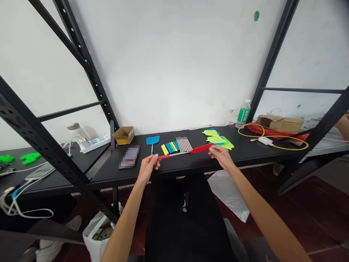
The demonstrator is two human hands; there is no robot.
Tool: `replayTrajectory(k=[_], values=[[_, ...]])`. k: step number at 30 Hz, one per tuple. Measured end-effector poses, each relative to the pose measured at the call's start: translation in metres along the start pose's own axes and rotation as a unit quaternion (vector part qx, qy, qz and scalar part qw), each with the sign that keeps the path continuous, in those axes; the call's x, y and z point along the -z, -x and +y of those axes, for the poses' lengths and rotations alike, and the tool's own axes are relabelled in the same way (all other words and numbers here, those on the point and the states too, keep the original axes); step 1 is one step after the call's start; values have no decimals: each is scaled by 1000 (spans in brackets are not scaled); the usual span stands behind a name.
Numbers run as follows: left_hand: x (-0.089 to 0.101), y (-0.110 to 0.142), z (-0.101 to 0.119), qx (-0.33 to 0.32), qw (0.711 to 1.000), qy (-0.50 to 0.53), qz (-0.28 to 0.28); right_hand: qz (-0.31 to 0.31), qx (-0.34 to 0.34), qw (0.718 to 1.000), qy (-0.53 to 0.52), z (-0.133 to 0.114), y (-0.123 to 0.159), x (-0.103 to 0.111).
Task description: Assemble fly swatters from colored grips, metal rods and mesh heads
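Note:
Between my two hands a red fly swatter (pixel 201 148) with a metal rod and a red handle is held level above the table's front edge. My left hand (pixel 148 165) is closed round the handle at its left end. The fingers of my right hand (pixel 221 155) pinch the far tip of the red paddle. Behind it on the table lie several metal rods (pixel 184 144) side by side and a row of yellow and blue handles (pixel 170 147). A blue fly swatter (pixel 152 140) lies to their left. Yellow-green and blue swatter heads (pixel 217 139) are piled near my right hand.
On the black table (pixel 109 174) are a phone (pixel 129 157) and a small open cardboard box (pixel 124 135) at left. A water bottle (pixel 243 114), a yellow cable (pixel 291 147) and a larger cardboard box (pixel 280 124) are at right. Black shelf posts (pixel 89 69) frame both sides.

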State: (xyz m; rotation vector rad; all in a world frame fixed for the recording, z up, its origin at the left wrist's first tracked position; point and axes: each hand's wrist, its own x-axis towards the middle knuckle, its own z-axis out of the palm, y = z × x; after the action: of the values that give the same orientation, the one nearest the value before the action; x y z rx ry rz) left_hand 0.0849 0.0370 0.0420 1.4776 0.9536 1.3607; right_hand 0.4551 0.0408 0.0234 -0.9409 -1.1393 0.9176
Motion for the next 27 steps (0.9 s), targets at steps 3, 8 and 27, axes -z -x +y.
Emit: replayTrajectory(k=[3, 8, 27], values=[[0, 0, 0, 6, 1000, 1, 5, 2, 2, 1000, 10, 2, -1, 0], [-1, 1, 1, 0, 1000, 2, 5, -9, -5, 1000, 24, -2, 1, 0], [-2, 1, 3, 9, 1000, 12, 7, -72, 7, 997, 9, -8, 6, 1]])
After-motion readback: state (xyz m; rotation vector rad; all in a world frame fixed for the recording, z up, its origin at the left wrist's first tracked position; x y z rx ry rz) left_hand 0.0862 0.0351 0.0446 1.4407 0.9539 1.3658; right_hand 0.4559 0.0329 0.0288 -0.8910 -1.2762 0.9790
